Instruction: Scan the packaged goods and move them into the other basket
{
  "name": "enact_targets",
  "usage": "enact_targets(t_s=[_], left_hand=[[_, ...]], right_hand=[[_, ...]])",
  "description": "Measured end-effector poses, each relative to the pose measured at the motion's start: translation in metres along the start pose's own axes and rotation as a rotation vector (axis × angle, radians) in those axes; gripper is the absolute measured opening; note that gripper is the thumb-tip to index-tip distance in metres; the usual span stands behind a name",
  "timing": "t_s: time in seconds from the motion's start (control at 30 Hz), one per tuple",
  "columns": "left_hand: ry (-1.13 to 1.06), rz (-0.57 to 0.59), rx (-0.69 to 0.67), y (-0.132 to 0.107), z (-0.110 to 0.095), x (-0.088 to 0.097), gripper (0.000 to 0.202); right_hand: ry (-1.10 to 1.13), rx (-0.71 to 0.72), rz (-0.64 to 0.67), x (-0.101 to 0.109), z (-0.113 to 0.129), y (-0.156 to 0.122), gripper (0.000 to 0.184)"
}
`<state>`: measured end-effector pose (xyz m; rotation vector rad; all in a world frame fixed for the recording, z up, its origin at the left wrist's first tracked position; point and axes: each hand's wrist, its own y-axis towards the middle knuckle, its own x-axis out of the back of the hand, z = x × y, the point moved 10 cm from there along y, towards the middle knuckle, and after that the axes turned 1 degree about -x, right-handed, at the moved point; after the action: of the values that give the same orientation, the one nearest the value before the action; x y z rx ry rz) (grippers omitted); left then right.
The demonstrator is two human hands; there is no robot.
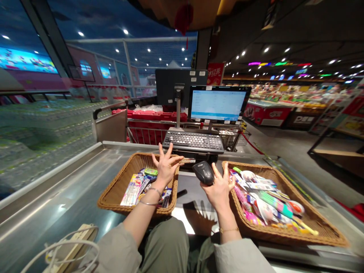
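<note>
My left hand (166, 167) pinches one end of a thin, flat packet (187, 160) between thumb and forefinger, its other fingers spread. A barcode-like label shows on the packet, but its kind is too small to make out. In my right hand (218, 189) is a black barcode scanner (203, 172), its head pointing left just below the packet; the handle is mostly hidden. Under my left forearm stands a wicker basket (109, 189) with packaged small goods (132, 189). Right of my right hand, a second wicker basket (318, 212) holds a heap of colourful packaged items (273, 204).
A black keyboard (193, 140) and a lit monitor (218, 105) stand ahead of my hands. Behind them are shopping carts (148, 134). At the lower left, a power strip (71, 250) with white cables lies on the metal counter (85, 182).
</note>
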<state>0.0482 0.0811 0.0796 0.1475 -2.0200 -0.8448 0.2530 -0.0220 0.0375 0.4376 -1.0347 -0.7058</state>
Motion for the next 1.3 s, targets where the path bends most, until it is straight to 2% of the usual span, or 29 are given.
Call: enact_targets(t_s=[0.57,0.97,1.3], left_hand=[[-0.032,-0.018,0.002,0.002,-0.004,0.001,0.020],[-0.066,-0.079,0.027,0.004,0.012,0.003,0.021],[-0.079,-0.103,0.019,0.003,0.013,0.005,0.023]], right_hand=[[0.033,-0.003,0.021,0.004,0.002,0.001,0.019],[0.026,0.048,0.014,0.008,0.010,0.000,0.024],[-0.059,0.037,0.002,0.010,0.012,-0.001,0.022]])
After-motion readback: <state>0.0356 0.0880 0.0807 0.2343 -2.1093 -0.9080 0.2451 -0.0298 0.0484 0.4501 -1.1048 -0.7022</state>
